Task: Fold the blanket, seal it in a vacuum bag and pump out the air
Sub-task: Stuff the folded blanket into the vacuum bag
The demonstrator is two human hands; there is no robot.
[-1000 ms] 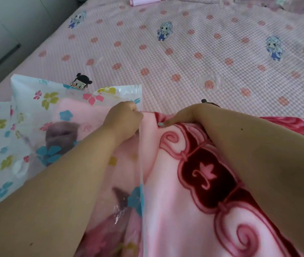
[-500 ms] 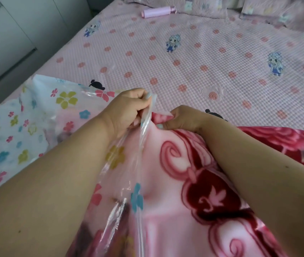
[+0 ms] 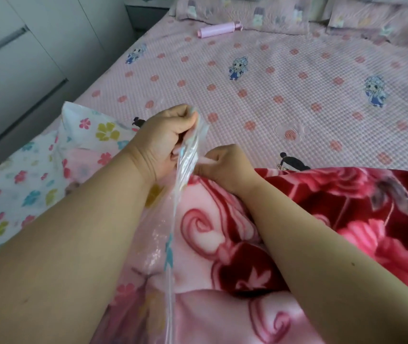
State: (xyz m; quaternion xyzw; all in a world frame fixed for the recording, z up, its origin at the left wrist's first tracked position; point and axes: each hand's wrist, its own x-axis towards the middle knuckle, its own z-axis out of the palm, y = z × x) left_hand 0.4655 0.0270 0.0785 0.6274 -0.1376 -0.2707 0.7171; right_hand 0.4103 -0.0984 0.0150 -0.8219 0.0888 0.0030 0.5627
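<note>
Compared with half a second ago: left hand [image 3: 165,142] raised a little higher and farther, lifting the gathered mouth edge of the vacuum bag [image 3: 98,135] clear of the blanket [image 3: 235,244]; right hand [image 3: 225,167] still low at the far corner of the blanket, barely shifted. Camera tilted up as well, bringing the pillows [image 3: 260,13] at the far end of the bed [image 3: 297,70] into view.

Left fingers curled tight around the bunched clear plastic, gripping it. Right fingers bent and pinching the pink far edge of the blanket just beside the plastic.

Bag lying on the near left part of the bed, white with coloured flowers, its closed end toward the left and its open mouth toward the right, where the blanket enters. Long axis of the bag running roughly left to right; mouth edge stretching as a taut strip from the left hand down toward the near edge of the view. Part of the blanket already inside, showing pink through the film; the rest, pink with dark red scrolls and roses, spreading out to the right and near.

Pink cylindrical pump [image 3: 219,29] lying far off on the bed, just before the pillows, well apart from both hands, long axis roughly left to right.

Grey cabinet fronts [image 3: 24,58] standing left of the bed.
</note>
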